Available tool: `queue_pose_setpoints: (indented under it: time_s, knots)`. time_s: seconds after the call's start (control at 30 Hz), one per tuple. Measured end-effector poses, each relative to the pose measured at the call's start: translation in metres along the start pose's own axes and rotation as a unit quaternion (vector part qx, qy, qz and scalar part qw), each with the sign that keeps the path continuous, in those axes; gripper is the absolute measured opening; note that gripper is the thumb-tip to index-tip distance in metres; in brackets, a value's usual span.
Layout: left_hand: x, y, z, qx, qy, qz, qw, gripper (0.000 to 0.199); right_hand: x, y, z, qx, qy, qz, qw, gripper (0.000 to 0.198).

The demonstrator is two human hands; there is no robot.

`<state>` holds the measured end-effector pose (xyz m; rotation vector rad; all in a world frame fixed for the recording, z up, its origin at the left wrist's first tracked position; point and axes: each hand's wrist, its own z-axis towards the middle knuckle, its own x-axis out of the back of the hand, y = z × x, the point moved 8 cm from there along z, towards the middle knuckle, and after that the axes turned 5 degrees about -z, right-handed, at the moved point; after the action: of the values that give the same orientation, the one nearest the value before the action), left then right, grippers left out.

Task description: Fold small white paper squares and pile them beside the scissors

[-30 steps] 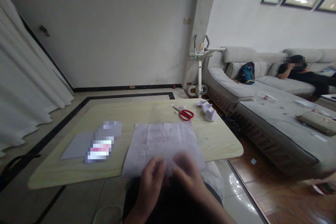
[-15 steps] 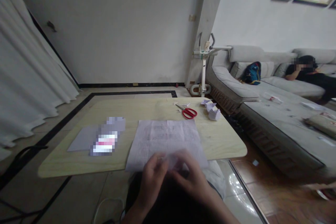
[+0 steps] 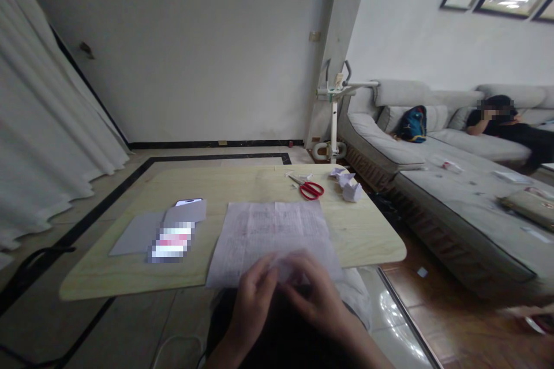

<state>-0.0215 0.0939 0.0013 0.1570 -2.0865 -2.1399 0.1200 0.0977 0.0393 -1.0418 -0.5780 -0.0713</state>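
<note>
Close to my lap, at the table's near edge, my left hand (image 3: pixel 258 283) and my right hand (image 3: pixel 315 291) meet around a small piece of pale paper (image 3: pixel 283 270). Fingers of both hands are closed on it, the right ones blurred by motion. Its exact shape is partly hidden. Beneath and beyond them lies a large creased printed sheet (image 3: pixel 277 228). Red-handled scissors (image 3: pixel 310 189) rest past its far edge, with small paper scraps by the blades. Several folded paper pieces (image 3: pixel 352 191) stand at the table's far right corner.
On the left of the wooden table (image 3: pixel 363 236) lie white paper sheets (image 3: pixel 134 233) and a lit, blurred-out screen (image 3: pixel 171 242). A grey sofa (image 3: pixel 459 207) fills the right side, with a backpack (image 3: pixel 413 125) and a reclining person (image 3: pixel 506 127). White exercise equipment (image 3: pixel 334 121) stands behind the table.
My hands stay together on the small paper, with the right fingers shifting slightly toward the left. The whole view has tilted a little, so the table sits slightly lower.
</note>
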Motion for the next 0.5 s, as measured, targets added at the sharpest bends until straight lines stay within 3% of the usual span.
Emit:
queue_pose_setpoints:
  time_s: [0.3,0.5]
  knots:
    - [-0.003,-0.001,-0.004,-0.02,-0.032,0.005,0.999,0.038,-0.002,0.005,-0.005,0.003,0.012,-0.028,1.0,0.024]
    - [-0.011,-0.006,-0.009,-0.056,-0.086,-0.001,0.995,0.045,0.006,0.008,-0.006,0.022,0.074,-0.005,0.997,0.014]
